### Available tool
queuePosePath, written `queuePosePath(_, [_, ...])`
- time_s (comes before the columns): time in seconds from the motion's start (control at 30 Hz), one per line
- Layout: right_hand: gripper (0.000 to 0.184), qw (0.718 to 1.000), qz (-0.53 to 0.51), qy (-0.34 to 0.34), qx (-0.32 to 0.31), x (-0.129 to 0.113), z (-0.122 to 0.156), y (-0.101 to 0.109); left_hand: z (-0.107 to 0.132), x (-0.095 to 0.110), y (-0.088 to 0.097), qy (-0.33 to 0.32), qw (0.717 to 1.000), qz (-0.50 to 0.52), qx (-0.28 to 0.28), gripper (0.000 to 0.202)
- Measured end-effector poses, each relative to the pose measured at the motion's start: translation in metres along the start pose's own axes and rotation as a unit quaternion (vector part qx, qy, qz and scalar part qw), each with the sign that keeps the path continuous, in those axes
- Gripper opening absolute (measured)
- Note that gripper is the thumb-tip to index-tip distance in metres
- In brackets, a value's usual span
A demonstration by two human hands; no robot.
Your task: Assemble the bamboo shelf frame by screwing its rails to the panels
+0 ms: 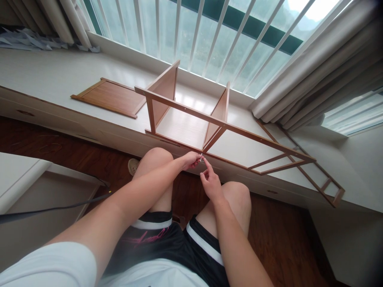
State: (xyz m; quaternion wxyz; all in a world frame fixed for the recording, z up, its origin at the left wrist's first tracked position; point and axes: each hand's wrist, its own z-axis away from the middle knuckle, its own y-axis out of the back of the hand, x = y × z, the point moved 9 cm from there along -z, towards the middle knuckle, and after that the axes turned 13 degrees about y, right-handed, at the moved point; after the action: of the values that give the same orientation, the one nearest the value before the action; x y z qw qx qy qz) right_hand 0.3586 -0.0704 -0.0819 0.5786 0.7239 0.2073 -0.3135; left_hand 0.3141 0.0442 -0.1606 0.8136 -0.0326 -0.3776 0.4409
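Observation:
A wooden shelf frame (pixel 185 108) lies on its side on the white ledge, two panels standing up from it. At its near rail my left hand (pixel 191 160) is closed, pinching a small thin metal piece that looks like a hex key (pixel 201 158). The key's upper end meets the rail just below the foot of the second panel. My right hand (pixel 212 182) is beside it, index finger stretched toward the key and thumb apart. Whether that fingertip touches the key, I cannot tell. Nothing is gripped in the right hand.
A loose wooden panel (pixel 110 97) lies flat on the ledge (pixel 54 75) at left. Another ladder-like wooden frame (pixel 324 181) rests at right, partly under the first. Curtains (pixel 311 67) flank the barred window. A white cabinet (pixel 38 187) with a dark strap (pixel 60 208) stands at left.

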Motion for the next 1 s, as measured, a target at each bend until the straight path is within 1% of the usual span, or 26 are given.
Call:
queuePosePath(0.07, [0.067,1.000,0.000,0.005,0.000,-0.001,0.000,-0.001,0.000,0.000,0.000,0.001,1.000,-0.002,0.002,0.012])
queuePosePath(0.17, [0.072,1.000,-0.002,-0.016,-0.027,0.003,0.000,-0.009,0.001,0.000,-0.001,0.001,1.000,-0.004,0.001,0.014])
queuePosePath(0.3, [0.071,1.000,-0.003,-0.002,-0.006,0.003,0.000,-0.008,0.004,0.001,-0.002,0.001,1.000,-0.003,0.004,0.014])
queuePosePath(0.43, [0.072,0.999,-0.011,-0.022,-0.042,0.010,0.001,-0.014,0.006,0.001,-0.001,0.002,1.000,-0.006,0.010,0.015])
queuePosePath(0.57, [0.071,1.000,-0.007,-0.013,-0.009,0.010,0.000,-0.008,0.005,0.002,-0.001,-0.002,1.000,-0.009,0.008,0.015])
queuePosePath(0.7, [0.071,0.999,-0.014,-0.028,-0.045,0.012,0.001,-0.016,0.003,0.002,-0.001,-0.006,1.000,-0.013,0.006,0.014])
queuePosePath(0.73, [0.071,0.999,-0.014,-0.029,-0.038,0.012,0.001,-0.015,0.003,0.002,0.000,-0.006,1.000,-0.013,0.007,0.014])
queuePosePath(0.83, [0.073,0.999,-0.013,-0.028,0.012,0.013,0.001,-0.007,0.002,0.002,0.001,-0.006,1.000,-0.015,0.009,0.015])
queuePosePath(0.87, [0.073,0.999,-0.017,-0.029,0.010,0.014,0.001,-0.008,0.002,0.002,0.001,-0.007,1.000,-0.015,0.009,0.015])
queuePosePath(0.97, [0.073,0.998,-0.039,-0.036,-0.037,0.017,0.001,-0.019,0.001,0.002,0.000,-0.007,1.000,-0.016,0.004,0.014])
queuePosePath(1.0, [0.074,0.998,-0.046,-0.036,-0.040,0.018,0.001,-0.020,0.001,0.002,0.000,-0.007,1.000,-0.015,0.004,0.014])
